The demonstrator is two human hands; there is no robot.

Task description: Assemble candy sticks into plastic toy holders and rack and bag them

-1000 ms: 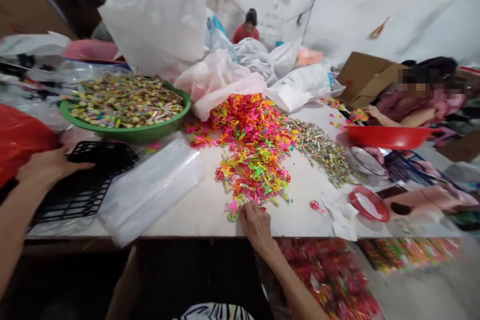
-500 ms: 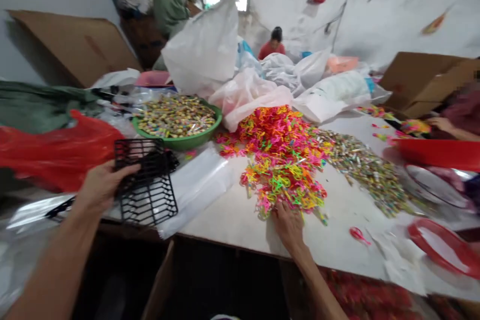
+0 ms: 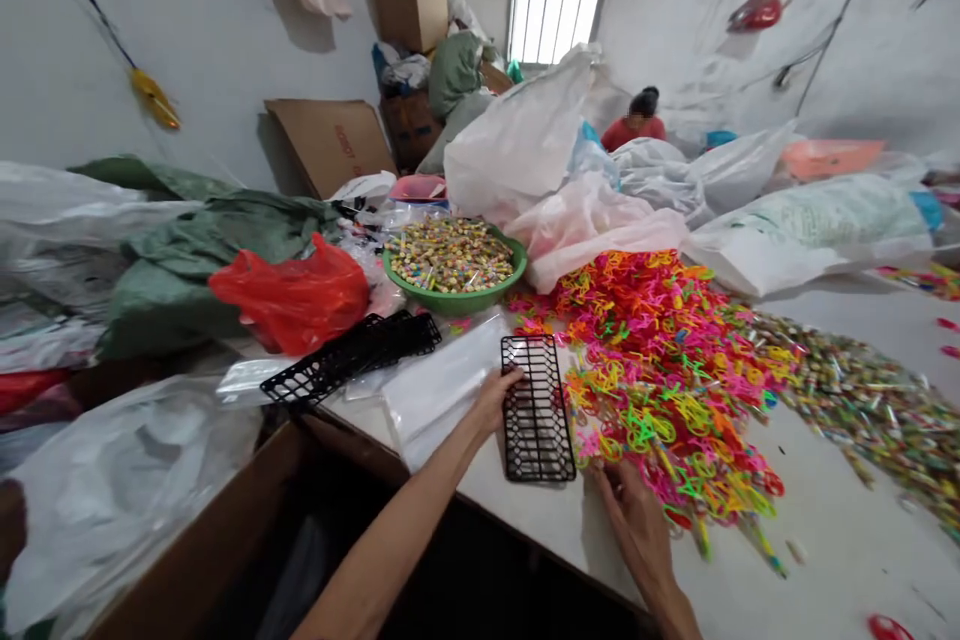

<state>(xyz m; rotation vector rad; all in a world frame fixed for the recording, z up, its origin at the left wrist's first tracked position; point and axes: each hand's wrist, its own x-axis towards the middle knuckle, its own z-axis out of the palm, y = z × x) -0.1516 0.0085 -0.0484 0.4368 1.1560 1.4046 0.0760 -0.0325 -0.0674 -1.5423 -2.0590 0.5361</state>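
Observation:
My left hand (image 3: 496, 402) grips the edge of a black plastic grid rack (image 3: 536, 410), which rests on the white table (image 3: 840, 560) next to a heap of neon plastic pieces (image 3: 660, 380). My right hand (image 3: 634, 525) lies at the heap's near edge, its fingertips among the pieces. Whether those fingers hold a piece is hidden. A second black grid rack (image 3: 352, 355) lies farther left, beside a stack of clear plastic sheeting (image 3: 442, 390). Wrapped sweets (image 3: 862, 410) are spread to the right of the heap.
A green basin of wrapped sweets (image 3: 454, 260) stands behind the racks, near a red plastic bag (image 3: 292, 285) and white sacks (image 3: 525, 150). A person in a red top (image 3: 636, 120) sits at the back. The table's near edge (image 3: 360, 445) runs below my arms.
My left hand has carried a black rack from the left to beside the heap. The view has swung left and up, showing more of the room. My right hand remains at the heap.

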